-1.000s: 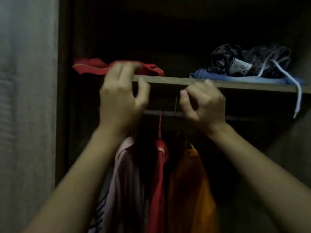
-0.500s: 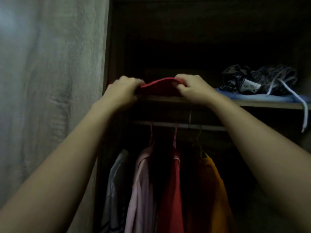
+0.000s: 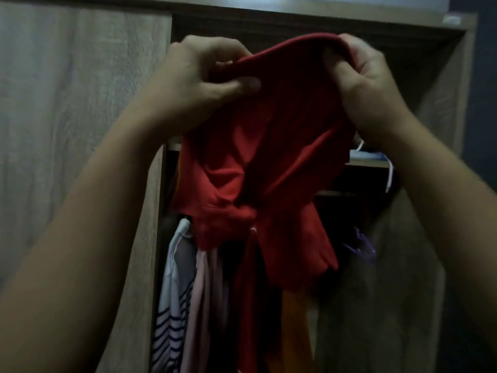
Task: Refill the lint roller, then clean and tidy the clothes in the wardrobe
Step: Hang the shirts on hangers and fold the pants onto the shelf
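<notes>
A red garment (image 3: pixel 269 162) hangs in front of the open wardrobe (image 3: pixel 317 25), held up by its top edge. My left hand (image 3: pixel 199 84) grips the left end of that edge, thumb pressed on the front of the cloth. My right hand (image 3: pixel 368 87) grips the right end, fingers curled over the fold. The cloth droops down in loose folds and hides most of the shelf behind it. No lint roller is in view.
Below hang a striped white shirt (image 3: pixel 172 305), a pale pink garment (image 3: pixel 201 305), a dark red one (image 3: pixel 247 305) and an orange one (image 3: pixel 293 327). A purple hanger (image 3: pixel 360 246) shows at right. The shelf edge (image 3: pixel 368 163) carries blue cloth (image 3: pixel 367 156). A wooden door panel (image 3: pixel 67 117) fills the left.
Both hands have lifted the red garment off the shelf and pulled it out toward me, so it now hangs unfolded between them. The view has shifted back and right.
</notes>
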`<state>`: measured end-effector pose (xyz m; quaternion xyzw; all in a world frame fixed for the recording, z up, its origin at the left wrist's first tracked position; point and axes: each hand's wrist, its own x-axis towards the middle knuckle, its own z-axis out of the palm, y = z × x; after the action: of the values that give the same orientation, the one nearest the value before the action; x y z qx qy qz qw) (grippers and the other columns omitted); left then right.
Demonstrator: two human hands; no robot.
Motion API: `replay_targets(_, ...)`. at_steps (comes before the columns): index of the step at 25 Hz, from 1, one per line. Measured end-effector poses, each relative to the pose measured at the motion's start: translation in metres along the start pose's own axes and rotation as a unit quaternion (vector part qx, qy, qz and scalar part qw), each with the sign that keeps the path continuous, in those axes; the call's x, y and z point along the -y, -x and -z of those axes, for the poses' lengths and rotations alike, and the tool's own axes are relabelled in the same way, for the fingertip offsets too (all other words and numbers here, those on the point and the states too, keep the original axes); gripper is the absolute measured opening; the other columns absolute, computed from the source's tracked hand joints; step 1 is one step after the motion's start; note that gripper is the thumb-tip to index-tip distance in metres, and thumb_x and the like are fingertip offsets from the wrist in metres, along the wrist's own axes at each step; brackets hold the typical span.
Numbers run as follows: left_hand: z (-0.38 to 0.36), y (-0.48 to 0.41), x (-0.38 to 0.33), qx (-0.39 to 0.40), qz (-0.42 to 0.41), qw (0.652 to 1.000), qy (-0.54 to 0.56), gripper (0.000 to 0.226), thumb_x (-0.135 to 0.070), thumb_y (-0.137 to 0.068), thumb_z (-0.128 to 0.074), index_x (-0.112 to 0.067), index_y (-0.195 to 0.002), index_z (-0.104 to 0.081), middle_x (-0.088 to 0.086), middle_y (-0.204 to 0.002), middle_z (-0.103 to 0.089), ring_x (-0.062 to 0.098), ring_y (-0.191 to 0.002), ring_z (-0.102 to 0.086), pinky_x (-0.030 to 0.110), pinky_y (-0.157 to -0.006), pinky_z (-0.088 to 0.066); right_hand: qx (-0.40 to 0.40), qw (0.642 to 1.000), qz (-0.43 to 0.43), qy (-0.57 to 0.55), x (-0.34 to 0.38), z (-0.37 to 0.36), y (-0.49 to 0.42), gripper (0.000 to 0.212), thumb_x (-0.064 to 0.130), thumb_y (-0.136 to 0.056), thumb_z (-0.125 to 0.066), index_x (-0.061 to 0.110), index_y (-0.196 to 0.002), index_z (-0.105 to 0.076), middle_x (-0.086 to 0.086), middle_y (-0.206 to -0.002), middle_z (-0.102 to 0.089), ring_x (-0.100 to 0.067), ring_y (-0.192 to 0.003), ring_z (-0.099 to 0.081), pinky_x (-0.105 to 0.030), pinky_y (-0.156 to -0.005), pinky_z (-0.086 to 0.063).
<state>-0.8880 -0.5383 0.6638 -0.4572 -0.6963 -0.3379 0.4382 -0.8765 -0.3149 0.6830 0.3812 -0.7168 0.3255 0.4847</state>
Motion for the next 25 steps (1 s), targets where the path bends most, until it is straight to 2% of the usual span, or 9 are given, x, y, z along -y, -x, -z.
replay_targets(5, -0.017, 0.01, -0.007, 0.08, 0.045, 0.995, -0.045, 0.016, -0.032, -0.081, -0.069, -0.024, -0.095, -0.069, 0.0, -0.091, -0.071, 0.013, -0.086, -0.067, 0.038, -0.08, -0.056, 0.064, 0.987, -0.1, 0.105, -0.013, 0.021, 0.025, 0.031, 0.041, -0.083, -0.05, 0.016, -0.095, -0.063, -0.008, -0.09, -0.066, -0.016, -0.084, -0.059, -0.04, -0.08, -0.048)
replay_targets(8, -0.044, 0.024, -0.01, 0.107, 0.067, 0.989, -0.075, 0.009, -0.027, -0.085, -0.067, -0.025, -0.093, -0.069, -0.005, -0.087, -0.069, 0.005, -0.082, -0.063, 0.017, -0.072, -0.046, 0.149, 0.963, -0.117, 0.193, -0.031, 0.04, 0.067, 0.013, 0.021, -0.091, -0.054, 0.016, -0.102, -0.059, -0.004, -0.091, -0.062, -0.015, -0.085, -0.057, -0.031, -0.079, -0.043)
replay_targets(11, -0.075, 0.039, -0.015, 0.122, 0.086, 0.984, -0.096, 0.015, -0.021, -0.085, -0.066, -0.018, -0.1, -0.071, -0.001, -0.091, -0.071, 0.007, -0.088, -0.063, 0.021, -0.075, -0.044, 0.236, 0.942, -0.157, 0.181, -0.029, 0.062, 0.119, 0.024, -0.001, -0.086, -0.053, 0.02, -0.097, -0.048, 0.004, -0.086, -0.059, -0.002, -0.073, -0.055, -0.02, -0.068, -0.042)
replay_targets(13, -0.096, 0.056, -0.019, 0.155, 0.099, 0.979, -0.09, 0.018, -0.016, -0.084, -0.067, -0.019, -0.102, -0.069, -0.002, -0.092, -0.069, 0.008, -0.088, -0.062, 0.022, -0.077, -0.044, 0.295, 0.929, -0.174, 0.139, -0.021, 0.078, 0.153, 0.035, -0.014, -0.076, -0.048, 0.019, -0.088, -0.046, -0.002, -0.095, -0.06, -0.006, -0.085, -0.06, -0.024, -0.073, -0.049)
replay_targets(15, -0.114, 0.079, -0.021, 0.161, 0.131, 0.976, -0.065, 0.018, -0.013, -0.084, -0.066, -0.023, -0.098, -0.061, -0.003, -0.089, -0.067, 0.005, -0.078, -0.059, 0.023, -0.073, -0.043, 0.355, 0.912, -0.144, 0.15, -0.016, 0.09, 0.189, 0.043, -0.016, -0.065, -0.046, 0.027, -0.07, -0.048, -0.006, -0.109, -0.059, -0.013, -0.099, -0.058, -0.029, -0.085, -0.048)
replay_targets(17, -0.13, 0.103, -0.022, 0.139, 0.139, 0.98, -0.044, 0.023, -0.009, -0.085, -0.061, -0.028, -0.089, -0.05, -0.009, -0.084, -0.066, -0.001, -0.07, -0.055, 0.023, -0.069, -0.044, 0.404, 0.883, -0.145, 0.192, -0.013, 0.1, 0.22, 0.044, -0.013, -0.064, -0.049, 0.03, -0.059, -0.058, 0.004, -0.116, -0.056, -0.005, -0.102, -0.055, -0.02, -0.085, -0.044)
replay_targets(20, -0.157, 0.148, -0.021, 0.181, 0.018, 0.982, -0.046, 0.022, -0.007, -0.079, -0.043, -0.024, -0.078, -0.058, -0.009, -0.093, -0.069, 0.005, -0.084, -0.063, 0.017, -0.074, -0.043, 0.378, 0.879, -0.189, 0.222, -0.007, 0.113, 0.244, 0.042, -0.008, -0.071, -0.049, 0.024, -0.086, -0.072, 0.013, -0.103, -0.058, 0.008, -0.085, -0.055, -0.011, -0.075, -0.038)
replay_targets(23, -0.181, 0.189, -0.015, 0.288, 0.02, 0.951, -0.111, 0.04, -0.018, -0.081, -0.039, -0.017, -0.109, -0.068, 0.011, -0.115, -0.063, 0.026, -0.097, -0.066, 0.018, -0.082, -0.041, 0.373, 0.861, -0.232, 0.255, 0.004, 0.121, 0.253, 0.042, 0.003, -0.074, -0.055, 0.025, -0.108, -0.066, 0.008, -0.108, -0.063, 0.003, -0.081, -0.054, -0.012, -0.074, -0.041)
replay_targets(25, -0.187, 0.202, -0.016, 0.408, 0.082, 0.9, -0.127, 0.066, -0.004, -0.077, -0.046, -0.039, -0.133, -0.045, 0.004, -0.135, -0.047, 0.021, -0.118, -0.053, 0.023, -0.095, -0.042, 0.382, 0.846, -0.264, 0.263, 0.008, 0.127, 0.26, 0.042, 0.007, -0.073, -0.058, 0.026, -0.11, -0.064, 0.005, -0.099, -0.065, -0.006, -0.072, -0.058, -0.014, -0.063, -0.044)
